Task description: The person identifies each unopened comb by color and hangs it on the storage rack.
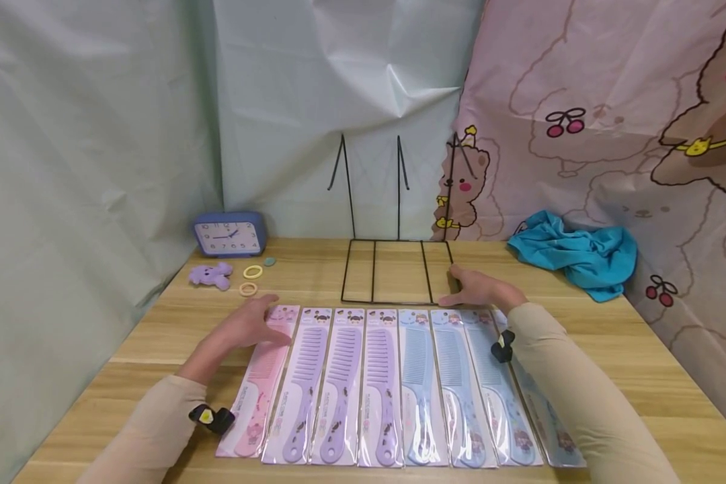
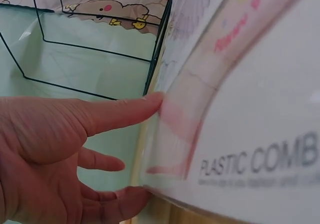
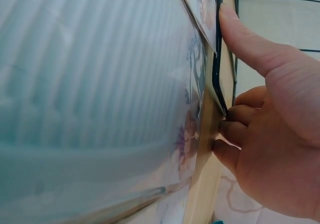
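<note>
Pink comb (image 1: 260,383) under left hand (image 1: 242,329), beside table's (image 1: 127,349) open left edge.

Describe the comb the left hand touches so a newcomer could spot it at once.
On the wooden table lies a row of packaged combs below a black wire rack. The left hand rests on the leftmost, the pink comb; its neighbours are purple, then blue.

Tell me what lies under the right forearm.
Under the right forearm lie the rightmost blue packaged combs on the wooden table. The sleeve hides much of the last pack, so its comb cannot be seen whole.
</note>
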The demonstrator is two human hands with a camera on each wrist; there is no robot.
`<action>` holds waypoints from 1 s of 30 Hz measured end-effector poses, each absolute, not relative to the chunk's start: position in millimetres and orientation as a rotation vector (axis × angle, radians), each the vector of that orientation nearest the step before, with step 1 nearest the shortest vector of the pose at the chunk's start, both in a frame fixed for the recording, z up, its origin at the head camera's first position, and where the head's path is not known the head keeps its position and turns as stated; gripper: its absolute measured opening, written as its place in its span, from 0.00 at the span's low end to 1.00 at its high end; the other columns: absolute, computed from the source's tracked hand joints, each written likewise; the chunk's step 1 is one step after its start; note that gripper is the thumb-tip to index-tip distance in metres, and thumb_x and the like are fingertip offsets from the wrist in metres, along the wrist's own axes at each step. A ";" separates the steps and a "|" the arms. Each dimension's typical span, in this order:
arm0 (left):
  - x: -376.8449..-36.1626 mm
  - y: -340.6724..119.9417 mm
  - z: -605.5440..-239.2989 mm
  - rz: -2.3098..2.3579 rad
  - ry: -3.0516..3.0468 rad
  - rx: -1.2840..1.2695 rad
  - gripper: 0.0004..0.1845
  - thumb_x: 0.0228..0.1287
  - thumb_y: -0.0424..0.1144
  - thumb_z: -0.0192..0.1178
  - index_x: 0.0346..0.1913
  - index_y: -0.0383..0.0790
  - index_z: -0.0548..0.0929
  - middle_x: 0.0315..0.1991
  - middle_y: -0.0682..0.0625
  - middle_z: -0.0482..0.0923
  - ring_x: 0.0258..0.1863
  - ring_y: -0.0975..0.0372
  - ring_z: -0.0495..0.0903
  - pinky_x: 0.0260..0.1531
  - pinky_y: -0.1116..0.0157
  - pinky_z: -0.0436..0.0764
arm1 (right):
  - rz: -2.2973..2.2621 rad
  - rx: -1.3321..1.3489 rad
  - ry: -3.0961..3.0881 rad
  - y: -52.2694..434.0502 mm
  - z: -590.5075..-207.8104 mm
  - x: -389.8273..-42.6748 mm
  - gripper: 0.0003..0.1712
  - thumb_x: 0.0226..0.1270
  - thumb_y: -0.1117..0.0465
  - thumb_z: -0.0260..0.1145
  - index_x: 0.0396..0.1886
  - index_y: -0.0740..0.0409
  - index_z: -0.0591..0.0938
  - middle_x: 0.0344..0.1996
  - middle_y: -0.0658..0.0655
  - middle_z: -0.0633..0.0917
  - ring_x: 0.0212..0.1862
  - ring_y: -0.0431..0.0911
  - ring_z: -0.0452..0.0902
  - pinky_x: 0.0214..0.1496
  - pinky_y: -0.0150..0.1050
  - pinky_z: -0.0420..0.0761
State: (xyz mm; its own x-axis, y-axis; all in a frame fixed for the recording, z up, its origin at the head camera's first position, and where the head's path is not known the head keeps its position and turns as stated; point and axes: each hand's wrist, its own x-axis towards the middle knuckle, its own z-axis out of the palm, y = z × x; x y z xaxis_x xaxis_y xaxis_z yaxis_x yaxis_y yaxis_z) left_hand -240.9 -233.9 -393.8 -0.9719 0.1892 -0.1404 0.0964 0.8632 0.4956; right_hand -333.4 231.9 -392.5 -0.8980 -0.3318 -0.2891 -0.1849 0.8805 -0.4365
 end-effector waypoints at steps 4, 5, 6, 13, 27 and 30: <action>-241.6 -234.3 -391.1 0.738 2.851 0.222 0.53 0.45 0.49 0.80 0.69 0.23 0.65 0.64 0.24 0.68 0.63 0.34 0.68 0.62 0.39 0.68 | -0.573 -0.370 2.690 232.0 -391.8 -335.0 0.62 0.61 0.37 0.71 0.80 0.65 0.49 0.76 0.70 0.55 0.77 0.64 0.49 0.75 0.59 0.52; -242.1 -234.9 -391.0 0.741 2.851 0.223 0.51 0.45 0.48 0.80 0.67 0.23 0.67 0.62 0.24 0.70 0.60 0.35 0.71 0.60 0.40 0.70 | -0.571 -0.368 2.691 232.1 -391.9 -335.4 0.62 0.61 0.37 0.71 0.80 0.65 0.49 0.76 0.70 0.55 0.76 0.64 0.49 0.75 0.60 0.53; -242.7 -235.7 -391.0 0.750 2.848 0.227 0.49 0.45 0.48 0.81 0.65 0.24 0.69 0.59 0.25 0.73 0.58 0.36 0.73 0.59 0.40 0.72 | -0.572 -0.366 2.690 232.2 -392.0 -335.8 0.62 0.61 0.37 0.71 0.80 0.64 0.49 0.76 0.70 0.55 0.76 0.63 0.50 0.75 0.59 0.53; -250.0 -249.4 -393.1 0.937 2.705 0.238 0.35 0.52 0.42 0.78 0.59 0.31 0.74 0.48 0.36 0.77 0.46 0.48 0.75 0.47 0.51 0.77 | -0.553 -0.376 2.688 232.2 -392.2 -336.3 0.63 0.61 0.35 0.70 0.80 0.65 0.48 0.76 0.71 0.55 0.76 0.64 0.49 0.75 0.60 0.52; -248.8 -286.1 -361.0 1.365 2.484 0.456 0.33 0.61 0.33 0.70 0.69 0.34 0.72 0.61 0.32 0.74 0.53 0.49 0.77 0.46 0.60 0.83 | -0.567 -0.386 2.694 232.5 -393.8 -334.2 0.62 0.61 0.36 0.70 0.79 0.66 0.49 0.76 0.71 0.55 0.76 0.64 0.49 0.75 0.60 0.53; -245.2 -279.2 -348.8 1.530 2.443 0.469 0.36 0.63 0.33 0.69 0.73 0.38 0.68 0.62 0.31 0.75 0.51 0.53 0.82 0.45 0.60 0.85 | -0.574 -0.384 2.696 232.2 -393.4 -333.7 0.62 0.62 0.37 0.70 0.79 0.66 0.49 0.76 0.71 0.55 0.76 0.64 0.49 0.75 0.60 0.52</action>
